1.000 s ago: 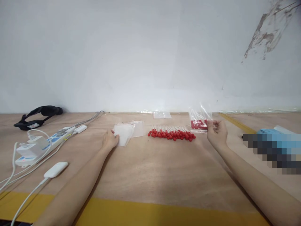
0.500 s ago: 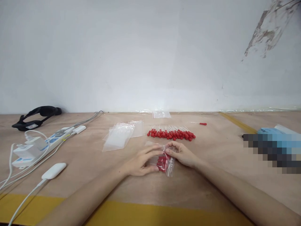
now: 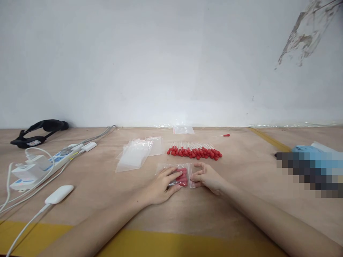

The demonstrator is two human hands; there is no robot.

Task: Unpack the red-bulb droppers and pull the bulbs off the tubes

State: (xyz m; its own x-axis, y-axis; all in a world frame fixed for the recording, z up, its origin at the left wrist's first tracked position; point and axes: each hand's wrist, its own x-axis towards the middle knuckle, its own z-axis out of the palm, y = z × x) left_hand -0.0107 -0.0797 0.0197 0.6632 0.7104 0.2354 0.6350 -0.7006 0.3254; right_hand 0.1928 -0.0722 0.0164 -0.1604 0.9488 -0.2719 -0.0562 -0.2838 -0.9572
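A clear zip bag (image 3: pixel 188 180) lies on the table in front of me, holding several droppers with red bulbs (image 3: pixel 182 177). My left hand (image 3: pixel 163 184) rests across the bag's left part, fingers spread over the droppers and covering their stems. At the bag's right edge, beside the zip strip, my right hand (image 3: pixel 205 178) pinches the plastic between thumb and fingers. Just beyond both hands, a row of red-bulbed droppers (image 3: pixel 197 151) lies with thin pale stems pointing away. One single dropper (image 3: pixel 226 135) is apart, behind the row to the right.
Overlapping flat zip bags (image 3: pixel 135 153) lie left of the row, and another bag (image 3: pixel 183 130) is by the wall. A power strip (image 3: pixel 57 160) with cables, a white device (image 3: pixel 59 194) and a black strap (image 3: pixel 40 134) occupy the left. A blue package (image 3: pixel 302 150) stands at right, partly pixelated.
The bag has gone from crumpled to flatter, its zip edge now straight on the right. My right hand has moved slightly right and down. The lone dropper has shifted a little toward the wall.
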